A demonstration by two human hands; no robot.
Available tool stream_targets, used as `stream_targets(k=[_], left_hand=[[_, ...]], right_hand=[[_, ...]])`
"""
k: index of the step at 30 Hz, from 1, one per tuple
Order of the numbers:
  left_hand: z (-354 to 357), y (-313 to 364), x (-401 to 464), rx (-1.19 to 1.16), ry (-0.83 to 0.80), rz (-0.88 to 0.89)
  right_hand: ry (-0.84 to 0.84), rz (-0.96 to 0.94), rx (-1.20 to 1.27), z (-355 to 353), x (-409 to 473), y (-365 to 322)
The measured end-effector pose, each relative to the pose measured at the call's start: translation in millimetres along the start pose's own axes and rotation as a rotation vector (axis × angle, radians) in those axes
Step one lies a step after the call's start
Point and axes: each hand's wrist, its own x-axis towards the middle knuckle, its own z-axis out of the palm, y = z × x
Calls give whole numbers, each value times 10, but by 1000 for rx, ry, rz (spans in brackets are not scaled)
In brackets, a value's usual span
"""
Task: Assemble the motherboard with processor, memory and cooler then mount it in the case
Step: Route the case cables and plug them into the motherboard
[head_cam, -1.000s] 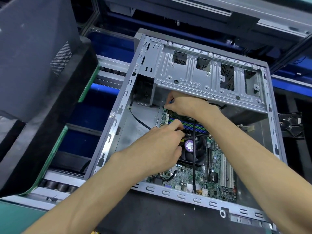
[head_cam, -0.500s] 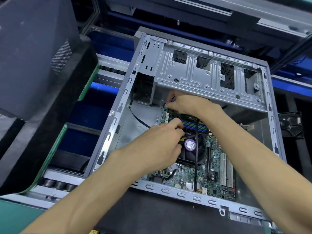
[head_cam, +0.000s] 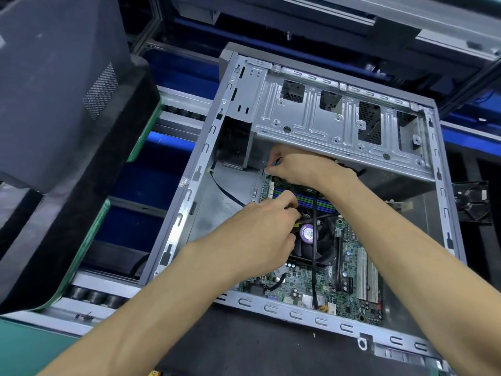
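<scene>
The open grey case (head_cam: 189, 202) lies on its side with the green motherboard (head_cam: 349, 297) inside. A black cooler fan (head_cam: 320, 240) with a purple sticker sits mid-board, and green and blue memory slots (head_cam: 317, 199) lie just beyond it. My left hand (head_cam: 260, 234) reaches in from the near left, fingertips pinched at a black cable (head_cam: 314, 256) by the fan's edge. My right hand (head_cam: 298, 166) is at the board's far corner under the drive cage (head_cam: 339, 123), fingers pinched on a small blue part (head_cam: 277, 160). What the fingertips touch is hidden.
A dark grey side panel (head_cam: 62, 85) leans at the left on a black pad with a green edge. Conveyor rollers (head_cam: 95, 295) and blue rails run under the case. A loose black fan (head_cam: 473, 202) lies to the right of the case.
Both hands stay in nearly the same places. My left fingertips have edged slightly toward the memory slots.
</scene>
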Motion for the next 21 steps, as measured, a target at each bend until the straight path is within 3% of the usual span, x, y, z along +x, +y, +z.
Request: stream_targets(k=[11, 16, 21], left_hand=[[6, -5, -6, 1, -14, -4], [2, -11, -3, -5, -17, -10], [1, -19, -12, -10, -21, -9]], right_hand=[[-11, 59, -52, 16, -17, 15], [-115, 79, 169, -104, -69, 48], [-176, -26, 293, -142, -158, -27]])
